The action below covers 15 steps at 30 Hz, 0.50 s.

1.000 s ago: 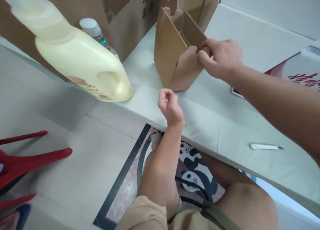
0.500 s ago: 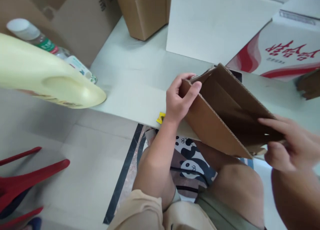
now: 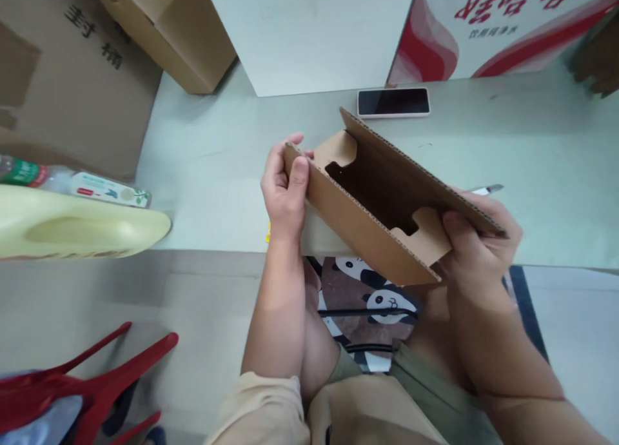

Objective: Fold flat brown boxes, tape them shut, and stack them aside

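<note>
Head view looks down on a pale grey-green table point(image 3: 207, 174) with a smooth, matte top, its near edge running straight across above a light tiled floor point(image 3: 203, 316) crossed by a dark stripe. Held over that near edge is a folded corrugated cardboard box point(image 3: 372, 219), brown, shallow and long, its cut edges showing the fluted core and two notched tabs standing at either end of the dark hollow inside. At the box's left end the left hand point(image 3: 283, 193) clamps the corner, thumb pressed on the near wall and fingers curled behind it; at the box's right end the right hand point(image 3: 476, 251) grips the tab and back panel, thumb on top and fingers wrapped beneath. Beyond the box, flat on the table, lies a smartphone point(image 3: 393, 102) with a glossy black screen and pale rim. Just right of the box a thin silvery blade point(image 3: 486, 189) shows, partly hidden. Far left of the box a cream plastic jug point(image 3: 82, 229) with a moulded handle hollow lies on its side, a clear labelled water bottle point(image 3: 72, 182) just behind it. Behind the box stand plain brown cartons point(image 3: 72, 77), a white panel point(image 3: 314, 32) and a red-and-white printed carton point(image 3: 507, 32). Below left of the box, red plastic chair legs point(image 3: 120, 374) splay over the floor
</note>
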{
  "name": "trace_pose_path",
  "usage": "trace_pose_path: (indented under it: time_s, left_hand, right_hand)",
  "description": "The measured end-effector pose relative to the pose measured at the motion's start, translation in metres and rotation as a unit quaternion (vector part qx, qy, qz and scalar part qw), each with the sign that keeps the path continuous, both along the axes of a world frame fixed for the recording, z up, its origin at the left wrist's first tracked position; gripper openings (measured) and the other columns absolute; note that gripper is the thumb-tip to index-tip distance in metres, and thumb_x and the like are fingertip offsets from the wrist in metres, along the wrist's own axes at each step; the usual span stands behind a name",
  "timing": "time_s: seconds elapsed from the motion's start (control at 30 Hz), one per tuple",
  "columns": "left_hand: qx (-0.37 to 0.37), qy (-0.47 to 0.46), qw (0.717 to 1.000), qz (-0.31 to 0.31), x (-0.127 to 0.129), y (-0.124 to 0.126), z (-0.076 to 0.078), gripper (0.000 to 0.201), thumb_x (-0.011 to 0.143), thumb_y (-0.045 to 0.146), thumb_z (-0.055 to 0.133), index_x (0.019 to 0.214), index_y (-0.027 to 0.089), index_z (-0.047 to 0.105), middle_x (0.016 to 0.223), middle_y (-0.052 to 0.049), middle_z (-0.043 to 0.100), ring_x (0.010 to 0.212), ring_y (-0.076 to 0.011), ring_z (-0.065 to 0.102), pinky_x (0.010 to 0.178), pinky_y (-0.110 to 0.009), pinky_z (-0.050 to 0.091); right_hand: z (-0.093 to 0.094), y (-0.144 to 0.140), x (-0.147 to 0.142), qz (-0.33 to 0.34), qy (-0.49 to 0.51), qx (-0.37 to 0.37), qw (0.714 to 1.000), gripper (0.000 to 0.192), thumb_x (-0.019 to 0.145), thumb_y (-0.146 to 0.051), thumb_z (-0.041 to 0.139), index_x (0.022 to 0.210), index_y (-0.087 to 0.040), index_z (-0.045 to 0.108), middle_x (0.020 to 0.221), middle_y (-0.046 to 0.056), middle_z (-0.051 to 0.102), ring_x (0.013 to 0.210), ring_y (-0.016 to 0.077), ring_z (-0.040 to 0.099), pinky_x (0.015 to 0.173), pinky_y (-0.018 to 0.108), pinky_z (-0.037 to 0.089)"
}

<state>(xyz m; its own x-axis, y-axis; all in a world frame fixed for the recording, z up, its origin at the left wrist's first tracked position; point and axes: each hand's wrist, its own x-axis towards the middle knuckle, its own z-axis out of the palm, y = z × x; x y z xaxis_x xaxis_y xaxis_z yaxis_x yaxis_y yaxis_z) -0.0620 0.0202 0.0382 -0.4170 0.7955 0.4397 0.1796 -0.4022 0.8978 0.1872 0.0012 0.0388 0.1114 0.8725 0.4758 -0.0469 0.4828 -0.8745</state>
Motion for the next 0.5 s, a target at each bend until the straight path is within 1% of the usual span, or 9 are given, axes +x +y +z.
trace_pose_path:
  time_s: [0.07, 0.1, 0.17, 0.2, 0.23, 0.33, 0.37, 0.43, 0.5]
  left_hand:
    - [0.006, 0.057, 0.998, -0.007, -0.001, 0.004, -0.006, 0.054, 0.088, 0.069, 0.062, 0.13, 0.034, 0.06, 0.125, -0.005, 0.065, 0.127, -0.0268, 0.064, 0.11, -0.047, 0.05]
    - [0.011, 0.087, 0.996, -0.01, -0.001, 0.006, -0.008, 0.054, 0.089, 0.068, 0.062, 0.132, 0.036, 0.059, 0.131, -0.005, 0.062, 0.132, -0.028, 0.06, 0.114, -0.049, 0.047]
    - [0.019, 0.143, 0.989, -0.014, 0.0, 0.01, -0.01, 0.049, 0.092, 0.066, 0.059, 0.132, 0.038, 0.061, 0.136, -0.004, 0.059, 0.139, -0.0296, 0.054, 0.12, -0.053, 0.042]
    - [0.022, 0.166, 0.986, -0.017, 0.001, 0.011, -0.01, 0.046, 0.094, 0.065, 0.056, 0.13, 0.038, 0.064, 0.138, -0.004, 0.057, 0.141, -0.03, 0.052, 0.121, -0.054, 0.041]
    - [0.023, 0.185, 0.982, -0.022, 0.001, 0.011, -0.009, 0.044, 0.095, 0.065, 0.054, 0.127, 0.037, 0.066, 0.138, -0.005, 0.057, 0.142, -0.0302, 0.051, 0.121, -0.055, 0.04]
    - [0.013, 0.218, 0.975, -0.031, 0.002, 0.01, -0.008, 0.044, 0.098, 0.063, 0.048, 0.123, 0.036, 0.072, 0.137, -0.006, 0.056, 0.14, -0.0296, 0.052, 0.122, -0.053, 0.039]
    - [0.006, 0.223, 0.974, -0.03, 0.002, 0.009, -0.007, 0.044, 0.098, 0.063, 0.049, 0.121, 0.034, 0.073, 0.135, -0.006, 0.057, 0.138, -0.029, 0.053, 0.121, -0.053, 0.04]
    - [-0.007, 0.23, 0.973, -0.02, 0.001, 0.008, -0.007, 0.046, 0.097, 0.064, 0.05, 0.118, 0.032, 0.076, 0.131, -0.007, 0.058, 0.133, -0.0276, 0.055, 0.12, -0.051, 0.041]
    - [-0.015, 0.223, 0.975, -0.007, 0.001, 0.007, -0.006, 0.047, 0.095, 0.065, 0.052, 0.114, 0.03, 0.078, 0.127, -0.007, 0.06, 0.129, -0.0264, 0.057, 0.118, -0.05, 0.043]
  right_hand:
    - [-0.001, -0.001, 0.002, 0.066, -0.011, 0.004, 0.998, 0.023, 0.086, -0.029, 0.075, 0.108, -0.033, 0.081, 0.117, 0.002, 0.078, 0.109, 0.0211, 0.074, 0.097, 0.038, 0.059]
    - [-0.003, -0.002, 0.005, 0.088, -0.011, 0.013, 0.996, 0.025, 0.088, -0.04, 0.073, 0.111, -0.033, 0.08, 0.122, 0.002, 0.077, 0.112, 0.0229, 0.073, 0.099, 0.041, 0.058]
    - [-0.009, -0.003, 0.011, 0.104, -0.018, 0.037, 0.994, 0.041, 0.092, -0.06, 0.059, 0.112, -0.031, 0.081, 0.125, 0.005, 0.075, 0.114, 0.0268, 0.072, 0.101, 0.047, 0.058]
    - [-0.011, -0.003, 0.014, 0.095, -0.027, 0.046, 0.994, 0.045, 0.093, -0.063, 0.054, 0.11, -0.031, 0.081, 0.123, 0.005, 0.076, 0.112, 0.0281, 0.072, 0.1, 0.05, 0.058]
    - [-0.014, -0.003, 0.016, 0.081, -0.039, 0.052, 0.995, 0.044, 0.094, -0.061, 0.051, 0.108, -0.031, 0.081, 0.12, 0.005, 0.076, 0.11, 0.0288, 0.073, 0.099, 0.051, 0.058]
    - [-0.018, -0.003, 0.019, 0.061, -0.089, 0.068, 0.992, 0.027, 0.092, -0.042, 0.059, 0.108, -0.033, 0.08, 0.119, 0.003, 0.076, 0.112, 0.0283, 0.072, 0.099, 0.05, 0.058]
    - [-0.018, -0.003, 0.019, 0.061, -0.091, 0.074, 0.991, 0.027, 0.092, -0.04, 0.059, 0.109, -0.033, 0.079, 0.119, 0.003, 0.076, 0.113, 0.0281, 0.071, 0.101, 0.049, 0.057]
    - [-0.018, -0.004, 0.018, 0.074, -0.088, 0.084, 0.99, 0.032, 0.094, -0.043, 0.054, 0.112, -0.032, 0.078, 0.122, 0.004, 0.075, 0.115, 0.0284, 0.07, 0.102, 0.049, 0.056]
    - [-0.017, -0.006, 0.016, 0.081, -0.075, 0.077, 0.991, 0.039, 0.096, -0.051, 0.048, 0.115, -0.031, 0.076, 0.123, 0.005, 0.074, 0.117, 0.0297, 0.069, 0.103, 0.051, 0.055]
